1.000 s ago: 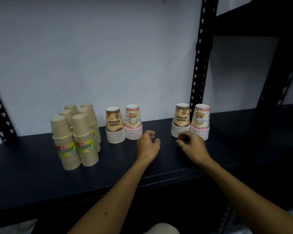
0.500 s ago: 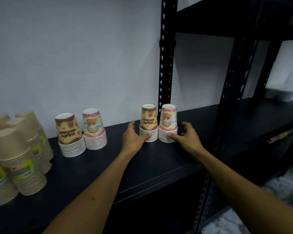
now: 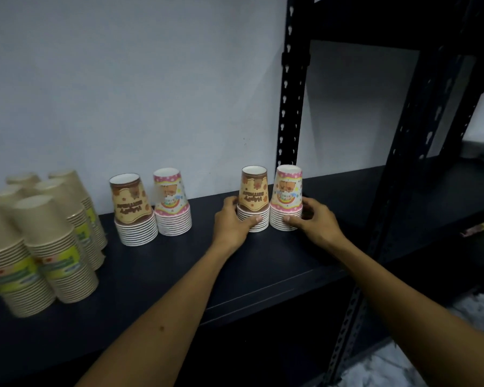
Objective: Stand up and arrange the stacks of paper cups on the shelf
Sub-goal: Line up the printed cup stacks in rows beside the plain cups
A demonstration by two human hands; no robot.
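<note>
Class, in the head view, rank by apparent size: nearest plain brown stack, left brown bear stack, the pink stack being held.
1. Nearest plain brown stack, though closest to camera.
2. Left brown bear stack.
3. Held pink stack.

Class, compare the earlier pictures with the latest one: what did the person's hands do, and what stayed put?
Both hands reached forward: the left hand now grips the brown stack, the right hand the pink stack. The other printed stacks and kraft stacks stayed put.
</note>
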